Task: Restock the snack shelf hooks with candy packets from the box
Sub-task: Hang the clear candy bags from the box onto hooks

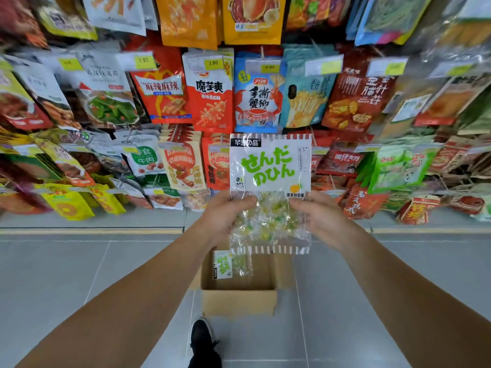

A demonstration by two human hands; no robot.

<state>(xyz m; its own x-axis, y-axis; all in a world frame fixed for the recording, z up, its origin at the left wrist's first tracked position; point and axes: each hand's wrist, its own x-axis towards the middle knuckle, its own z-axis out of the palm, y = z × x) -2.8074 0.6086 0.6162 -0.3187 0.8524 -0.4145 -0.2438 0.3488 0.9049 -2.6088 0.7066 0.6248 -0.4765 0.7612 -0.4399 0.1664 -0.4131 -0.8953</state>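
Note:
I hold a clear candy packet (270, 187) with a white label, green lettering and green-yellow sweets upright in front of the shelf. My left hand (225, 216) grips its left edge and my right hand (316, 216) grips its right edge, thumbs on the front. Below it on the floor stands an open cardboard box (239, 301) with another such candy packet (231, 264) lying inside. The packet's top reaches the lower row of hanging snacks (183, 163).
Rows of snack bags hang on hooks across the whole shelf, with yellow price tags (144, 61) above them. The shelf base meets grey floor tiles at a yellow line (93, 231). My black shoe (203, 341) stands just behind the box.

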